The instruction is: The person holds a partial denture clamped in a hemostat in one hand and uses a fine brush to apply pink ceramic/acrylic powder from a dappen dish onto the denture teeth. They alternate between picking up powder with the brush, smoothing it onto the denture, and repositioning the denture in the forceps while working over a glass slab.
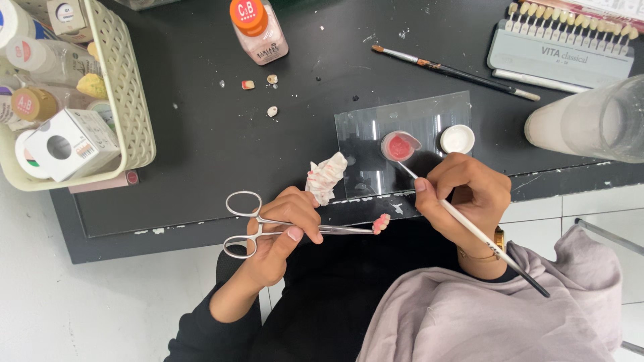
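My left hand grips a pair of steel locking forceps by the shanks, held level. The forceps' tips clamp a small pink and white dental piece near the table's front edge. My right hand holds a thin white-handled brush like a pen. The brush tip reaches up to a small dish of pink paste on a glass slab. A crumpled tissue with pink stains lies beside my left hand.
A cream basket of bottles and boxes stands at the left. An orange-capped bottle, small tooth pieces, a second brush, a tooth shade guide, a white cap and a clear cup sit on the dark table.
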A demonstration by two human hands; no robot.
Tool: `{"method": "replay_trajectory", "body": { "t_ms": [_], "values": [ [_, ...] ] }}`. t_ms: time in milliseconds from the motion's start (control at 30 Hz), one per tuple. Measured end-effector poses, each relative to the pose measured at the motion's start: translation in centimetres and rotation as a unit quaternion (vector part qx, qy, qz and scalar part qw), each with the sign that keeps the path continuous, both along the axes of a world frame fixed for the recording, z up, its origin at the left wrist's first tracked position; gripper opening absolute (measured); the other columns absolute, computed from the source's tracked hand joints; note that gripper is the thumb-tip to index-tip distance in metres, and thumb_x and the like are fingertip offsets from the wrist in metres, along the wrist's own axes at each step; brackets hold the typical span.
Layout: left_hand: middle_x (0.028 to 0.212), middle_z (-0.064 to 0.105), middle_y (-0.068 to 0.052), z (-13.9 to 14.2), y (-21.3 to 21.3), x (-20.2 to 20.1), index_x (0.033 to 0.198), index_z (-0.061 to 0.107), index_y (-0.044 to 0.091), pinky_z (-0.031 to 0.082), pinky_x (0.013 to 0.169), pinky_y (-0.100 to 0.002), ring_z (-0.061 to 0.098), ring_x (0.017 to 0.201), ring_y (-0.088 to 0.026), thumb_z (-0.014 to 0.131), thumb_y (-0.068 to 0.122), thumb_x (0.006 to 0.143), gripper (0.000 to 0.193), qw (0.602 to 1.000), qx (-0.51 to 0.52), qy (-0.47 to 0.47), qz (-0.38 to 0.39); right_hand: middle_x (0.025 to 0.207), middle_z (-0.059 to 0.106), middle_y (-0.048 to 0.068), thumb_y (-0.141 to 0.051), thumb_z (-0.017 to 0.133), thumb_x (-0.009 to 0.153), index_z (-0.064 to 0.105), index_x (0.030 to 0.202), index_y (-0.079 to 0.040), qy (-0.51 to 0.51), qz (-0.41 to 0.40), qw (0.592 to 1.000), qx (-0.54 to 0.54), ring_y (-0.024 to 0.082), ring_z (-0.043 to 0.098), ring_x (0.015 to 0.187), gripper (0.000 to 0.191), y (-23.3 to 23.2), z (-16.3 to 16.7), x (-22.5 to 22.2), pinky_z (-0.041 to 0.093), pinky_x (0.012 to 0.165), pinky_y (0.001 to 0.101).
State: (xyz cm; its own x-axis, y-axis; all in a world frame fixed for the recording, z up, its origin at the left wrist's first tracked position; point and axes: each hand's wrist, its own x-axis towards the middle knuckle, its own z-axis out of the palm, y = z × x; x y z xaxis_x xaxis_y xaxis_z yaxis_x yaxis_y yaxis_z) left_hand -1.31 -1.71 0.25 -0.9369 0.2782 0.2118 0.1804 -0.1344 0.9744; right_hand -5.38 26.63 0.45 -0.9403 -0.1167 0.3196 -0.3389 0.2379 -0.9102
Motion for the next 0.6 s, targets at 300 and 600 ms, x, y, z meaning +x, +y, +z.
{"method": "replay_trajectory", "body": {
  "t_ms": [300,600],
  "values": [
    [0.085,0.066,-0.007,0.23,0.03,-0.58,0.089,0.067,0.006,0.049,0.099,-0.043,0.059,0.085,-0.019,0.051,0.019,0.101,0.024,1.000,-0.001,0.001,0.000,0.079,0.063,0.007,0.009,0.074,0.090,0.052,0.084,-0.006,0.019,0.001,0.999,-0.033,0.005,0.052,0.056,0.027,0.29,-0.17,-0.49,0.037,0.050,0.0184],
    [0.083,0.066,-0.007,-0.09,-0.02,-0.80,0.088,0.068,0.006,0.049,0.098,-0.043,0.059,0.083,-0.019,0.052,0.018,0.101,0.023,1.000,0.002,0.001,0.003,0.079,0.063,0.007,0.008,0.077,0.090,0.053,0.083,-0.005,0.021,-0.016,1.000,0.010,0.007,0.054,0.058,0.028,-0.26,-0.25,-0.95,0.037,0.050,0.0187]
  ]
}}
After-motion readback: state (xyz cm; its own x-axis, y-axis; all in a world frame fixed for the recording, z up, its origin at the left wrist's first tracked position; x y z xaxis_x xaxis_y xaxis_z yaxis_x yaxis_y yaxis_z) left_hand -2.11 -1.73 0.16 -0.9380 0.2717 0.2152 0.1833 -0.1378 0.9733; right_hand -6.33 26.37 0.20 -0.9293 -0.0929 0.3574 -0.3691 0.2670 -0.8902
